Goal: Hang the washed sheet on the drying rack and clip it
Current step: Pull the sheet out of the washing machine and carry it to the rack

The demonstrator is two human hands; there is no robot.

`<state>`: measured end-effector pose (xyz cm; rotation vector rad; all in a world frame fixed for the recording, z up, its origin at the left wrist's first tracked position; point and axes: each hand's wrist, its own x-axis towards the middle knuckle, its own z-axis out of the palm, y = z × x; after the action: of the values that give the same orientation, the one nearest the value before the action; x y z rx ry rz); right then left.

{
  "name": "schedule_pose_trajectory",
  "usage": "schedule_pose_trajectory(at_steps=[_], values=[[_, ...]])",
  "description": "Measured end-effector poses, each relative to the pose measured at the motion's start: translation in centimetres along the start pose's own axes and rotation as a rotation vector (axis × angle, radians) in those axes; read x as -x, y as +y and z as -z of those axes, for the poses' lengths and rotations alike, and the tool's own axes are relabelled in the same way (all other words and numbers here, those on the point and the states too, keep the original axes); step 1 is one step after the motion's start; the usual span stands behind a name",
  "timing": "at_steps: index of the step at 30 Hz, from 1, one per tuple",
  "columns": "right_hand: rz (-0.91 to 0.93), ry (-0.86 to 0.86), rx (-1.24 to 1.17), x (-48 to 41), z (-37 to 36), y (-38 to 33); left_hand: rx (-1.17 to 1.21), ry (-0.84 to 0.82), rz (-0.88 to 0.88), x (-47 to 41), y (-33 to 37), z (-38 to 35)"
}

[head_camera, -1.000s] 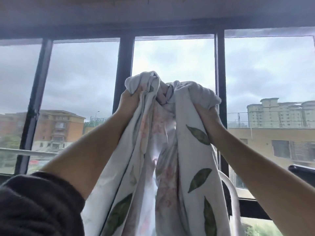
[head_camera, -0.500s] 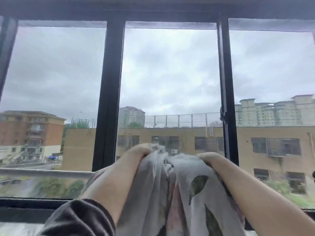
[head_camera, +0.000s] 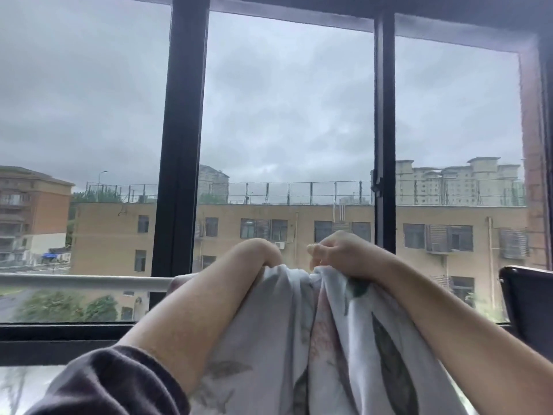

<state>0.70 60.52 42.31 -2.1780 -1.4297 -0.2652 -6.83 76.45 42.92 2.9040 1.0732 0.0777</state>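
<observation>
Taking the black window frame [head_camera: 182, 145] as the landmark, a pale horizontal rail [head_camera: 80, 282] crosses in front of its lower left part; whether it belongs to the drying rack cannot be told. Just right of that upright, the left hand [head_camera: 257, 256] is fisted around a gathered bunch of the sheet [head_camera: 278, 339], knuckles up. Close beside it, below the frame's thinner middle upright, the right hand [head_camera: 344, 254] pinches the neighbouring bunch between thumb and curled fingers. The leaf-printed sheet is held in front of the window's lower pane, its top edge crumpled between the two fists and its long axis running downward toward the person and out of view. To do this step well, the person would likely need to slide the hands apart along the edge, flattening it before draping. A dark object [head_camera: 526, 304] sits at the frame's lower right.
</observation>
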Motion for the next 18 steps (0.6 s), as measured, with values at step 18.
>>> schedule_pose_trajectory(at_steps=[18], values=[[0.083, 0.198, 0.388, 5.6, -2.1, -1.5, 0.159, 0.764, 0.075, 17.5, -3.2, -12.1]])
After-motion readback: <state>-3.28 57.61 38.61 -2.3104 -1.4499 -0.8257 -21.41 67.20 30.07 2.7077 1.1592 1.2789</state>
